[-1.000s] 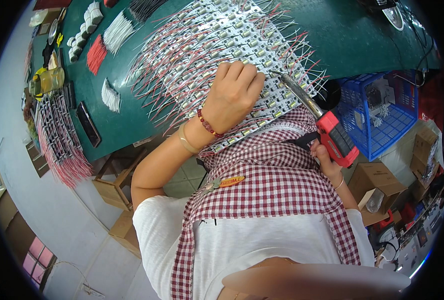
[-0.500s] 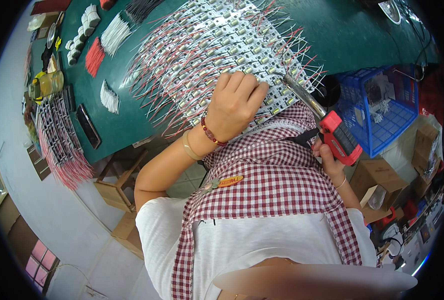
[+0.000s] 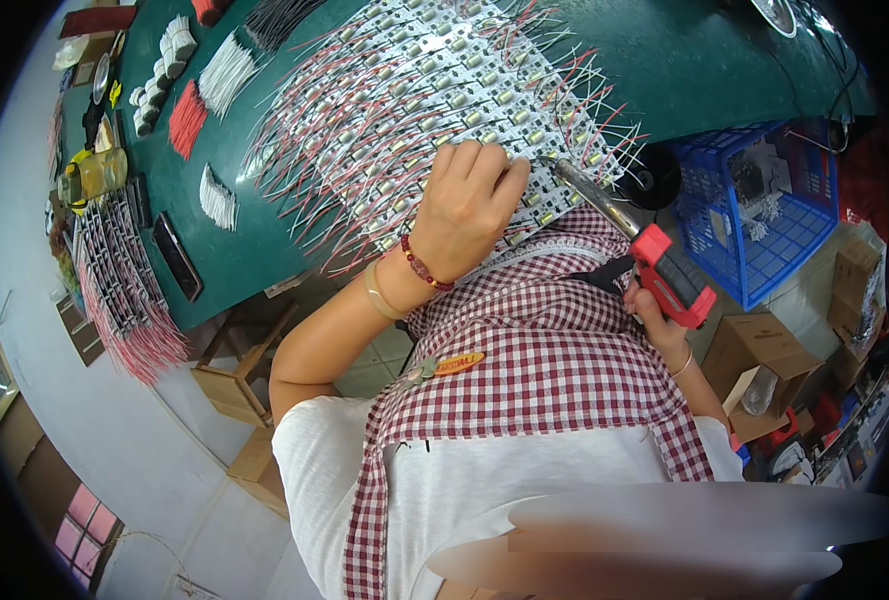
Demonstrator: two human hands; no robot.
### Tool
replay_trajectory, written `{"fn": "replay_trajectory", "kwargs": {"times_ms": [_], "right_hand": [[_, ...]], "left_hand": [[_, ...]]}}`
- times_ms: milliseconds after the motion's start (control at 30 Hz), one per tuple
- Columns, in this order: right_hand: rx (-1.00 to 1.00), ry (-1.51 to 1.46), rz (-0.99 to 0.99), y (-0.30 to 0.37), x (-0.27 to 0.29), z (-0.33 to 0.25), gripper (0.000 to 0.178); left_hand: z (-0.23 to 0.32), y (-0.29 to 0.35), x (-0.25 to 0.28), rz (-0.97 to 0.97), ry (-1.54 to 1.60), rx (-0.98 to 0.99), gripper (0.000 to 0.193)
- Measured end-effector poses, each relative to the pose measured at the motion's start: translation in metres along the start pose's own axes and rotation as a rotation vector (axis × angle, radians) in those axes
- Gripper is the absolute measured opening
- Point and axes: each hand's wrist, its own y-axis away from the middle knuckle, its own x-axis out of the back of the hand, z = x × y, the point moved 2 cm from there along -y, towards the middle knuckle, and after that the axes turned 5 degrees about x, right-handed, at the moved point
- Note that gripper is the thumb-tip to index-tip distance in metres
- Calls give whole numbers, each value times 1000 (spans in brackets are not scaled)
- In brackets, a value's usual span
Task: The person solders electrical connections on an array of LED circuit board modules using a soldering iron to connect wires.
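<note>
A wide panel of small white circuit boards (image 3: 434,120), bristling with red and white wires, lies on the green table at its near edge. Over the panel's near part is my left hand (image 3: 469,210), its fingers curled closed and their tips hidden; what they pinch, if anything, does not show. My right hand (image 3: 656,312) is wrapped round the red and black handle of a soldering iron (image 3: 604,205). The iron's metal barrel slants up and left, with its tip at the boards just right of my left fingers. Whether the tip touches a board is unclear.
Bundles of white wires (image 3: 226,75) and red wires (image 3: 187,122) lie at the left, near a phone (image 3: 177,257) and a stack of wired boards (image 3: 122,265). A blue plastic basket (image 3: 754,215) stands right of the table, with cardboard boxes (image 3: 764,355) below it.
The soldering iron in my right hand has shifted slightly left, bringing its tip closer to my left fingers. My left hand has moved a little left and stays closed.
</note>
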Motion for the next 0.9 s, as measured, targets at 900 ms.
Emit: {"fn": "replay_trajectory", "kwargs": {"times_ms": [900], "right_hand": [[-18,-47,17,-4,-1,-7,15]], "left_hand": [[-1,0,-3,4,-35,-4,27]]}}
